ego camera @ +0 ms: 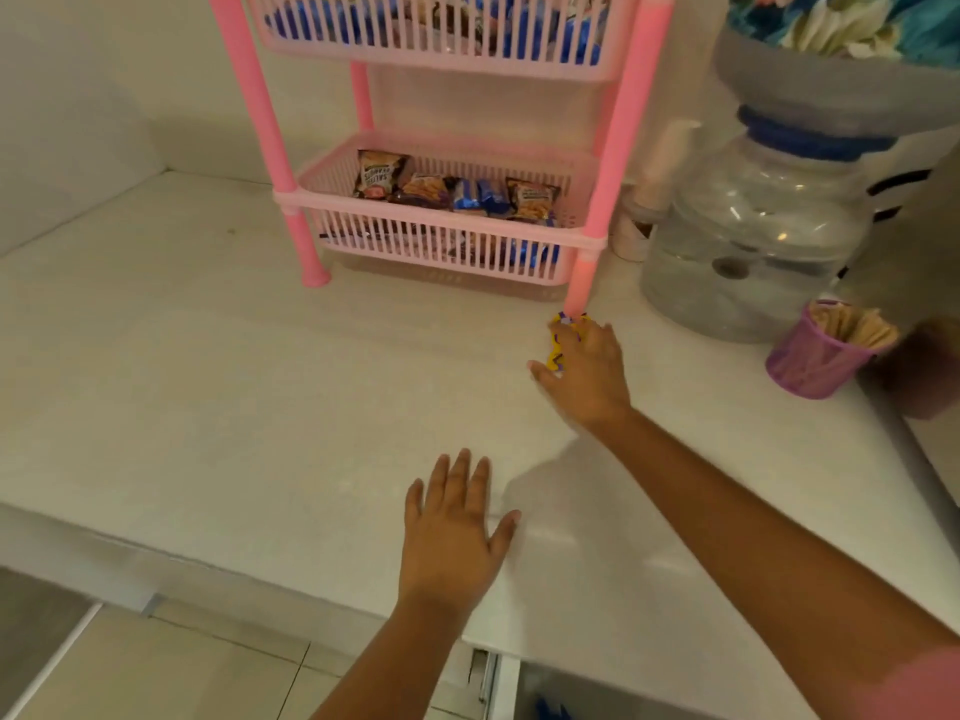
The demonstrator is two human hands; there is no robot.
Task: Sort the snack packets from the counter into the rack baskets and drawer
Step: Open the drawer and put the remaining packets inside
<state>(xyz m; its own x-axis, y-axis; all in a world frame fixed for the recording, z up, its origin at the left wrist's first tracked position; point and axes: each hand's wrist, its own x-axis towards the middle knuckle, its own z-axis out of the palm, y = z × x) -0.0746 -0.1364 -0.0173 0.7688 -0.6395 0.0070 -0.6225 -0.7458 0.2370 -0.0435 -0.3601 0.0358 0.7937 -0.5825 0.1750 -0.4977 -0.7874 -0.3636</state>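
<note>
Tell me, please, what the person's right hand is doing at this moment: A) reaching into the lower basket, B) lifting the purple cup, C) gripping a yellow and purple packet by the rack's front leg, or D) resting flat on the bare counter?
C: the right hand has its fingers curled round the yellow and purple packet on the counter, just beside the pink rack's front leg.

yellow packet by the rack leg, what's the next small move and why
Probably close the right hand round the yellow packet and lift it clear of the pink rack leg. The fingers already lie over it on the counter, and it looks like the only packet left out.
</note>
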